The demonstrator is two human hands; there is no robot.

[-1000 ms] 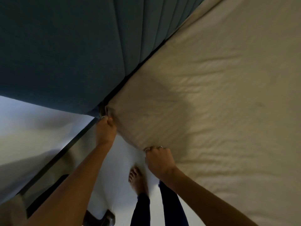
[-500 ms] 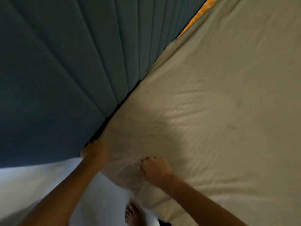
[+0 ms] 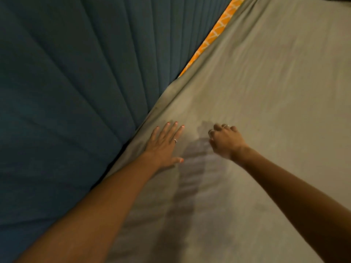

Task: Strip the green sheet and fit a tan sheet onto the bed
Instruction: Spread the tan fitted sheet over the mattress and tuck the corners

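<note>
The tan sheet (image 3: 266, 111) covers the mattress top and fills the right of the head view, lightly wrinkled. My left hand (image 3: 163, 145) lies flat on it with fingers straight, close to the edge by the headboard. My right hand (image 3: 226, 141) is a little to the right with its fingers curled into a loose fist. It casts a shadow on the sheet below, and I see no cloth in its grip. No green sheet is in view.
A dark teal padded headboard (image 3: 76, 82) with vertical channels fills the left side and meets the mattress along a diagonal line. An orange patterned strip (image 3: 216, 35) shows between the headboard and the tan sheet's far edge.
Both hands left the mattress corner, where they gripped the sheet's edge, and moved up onto the top. The left hand opened flat. The view swung up from the floor.
</note>
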